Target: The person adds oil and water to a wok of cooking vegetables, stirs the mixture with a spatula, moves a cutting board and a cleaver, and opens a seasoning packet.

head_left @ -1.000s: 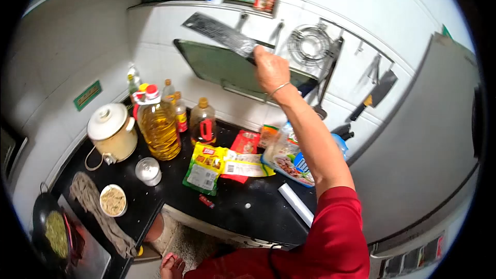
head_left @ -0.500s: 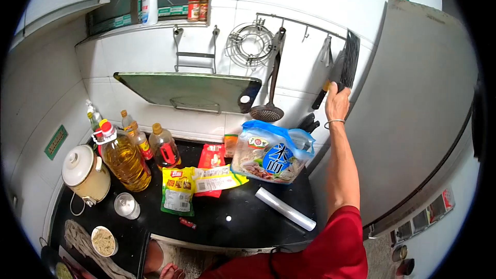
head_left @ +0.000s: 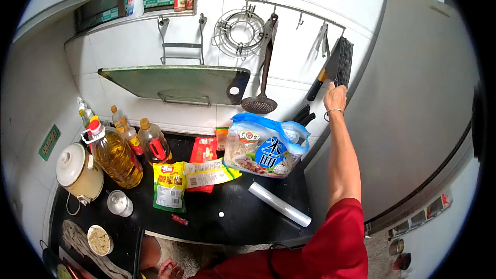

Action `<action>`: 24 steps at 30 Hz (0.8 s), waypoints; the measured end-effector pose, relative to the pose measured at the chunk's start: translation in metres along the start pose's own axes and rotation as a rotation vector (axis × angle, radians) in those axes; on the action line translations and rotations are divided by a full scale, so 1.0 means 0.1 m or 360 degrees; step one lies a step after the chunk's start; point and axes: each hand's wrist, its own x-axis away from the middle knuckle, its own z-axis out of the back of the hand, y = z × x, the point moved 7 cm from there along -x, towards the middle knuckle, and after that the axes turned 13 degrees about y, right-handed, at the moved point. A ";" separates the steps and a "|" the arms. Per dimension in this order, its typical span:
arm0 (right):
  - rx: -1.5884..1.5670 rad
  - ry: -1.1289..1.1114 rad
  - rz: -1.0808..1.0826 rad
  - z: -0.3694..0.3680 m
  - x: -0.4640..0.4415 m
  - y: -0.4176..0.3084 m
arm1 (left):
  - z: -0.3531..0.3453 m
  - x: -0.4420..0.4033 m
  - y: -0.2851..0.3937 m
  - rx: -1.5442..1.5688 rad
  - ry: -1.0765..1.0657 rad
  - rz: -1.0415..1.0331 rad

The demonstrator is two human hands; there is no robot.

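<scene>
My right hand (head_left: 336,97) is closed around the lower end of a black brush-like thing with long strands (head_left: 345,59), up against the tiled wall below the hook rail. Beside it, a broad-bladed knife (head_left: 333,64) with a dark handle hangs at a slant. At the bottom edge is a bit of what looks like my left hand (head_left: 170,269), low in front of the counter; most of it is cut off, so its grip is unclear. Nearest below my right arm stand a clear-and-blue noodle bag (head_left: 266,147) and a roll of cling film (head_left: 279,204).
A skimmer (head_left: 260,104) and wire racks (head_left: 240,31) hang on the wall next to a cutting board (head_left: 170,85). Oil and sauce bottles (head_left: 116,157), a white-lidded pot (head_left: 77,170) and a yellow packet (head_left: 169,191) stand on the black counter. A grey fridge (head_left: 413,103) rises at right.
The camera view has shifted, so the counter items sit slightly left and higher. My right hand stays on the black brush-like thing, whose strands now sit closer beside the knife blade.
</scene>
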 end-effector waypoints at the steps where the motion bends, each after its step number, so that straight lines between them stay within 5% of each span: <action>1: 0.0003 0.0016 -0.0004 -0.05 -0.02 0.00 | 0.02 0.00 -0.03 -0.0023 -0.0122 -0.0004; 6: -0.0121 -0.0380 0.0161 -0.74 -0.27 0.32 | -0.18 0.35 0.05 0.0291 -0.0185 -0.0093; 7: -0.0142 -0.0387 0.0236 -0.81 -0.29 0.33 | -0.22 0.46 0.09 0.0230 0.0009 -0.0062; 13: -0.0454 -0.0610 0.0008 -0.92 -0.21 0.38 | -0.05 0.52 0.01 0.0216 0.0121 -0.0100; 15: 0.0082 -0.0429 0.0658 -0.74 -0.25 0.16 | -0.03 0.54 0.01 0.0233 0.0124 -0.0088; 17: -0.0618 0.0035 0.0768 -0.08 0.25 -0.29 | -0.03 0.59 0.00 0.0236 0.0145 -0.0067; 20: -0.1186 -0.0450 0.0687 0.52 1.37 -0.92 | -0.02 0.62 0.01 0.0223 0.0217 -0.0046; 21: -0.1179 -0.0771 0.0619 0.47 1.77 -0.95 | -0.02 0.61 0.00 0.0218 0.0214 -0.0043; 22: -0.1212 -0.1060 0.0897 0.48 2.27 -1.11 | -0.02 0.60 0.00 0.0211 0.0207 -0.0040; 24: -0.1342 -0.1901 0.0642 0.05 3.24 -1.14 | -0.01 0.60 -0.01 0.0182 0.0208 -0.0045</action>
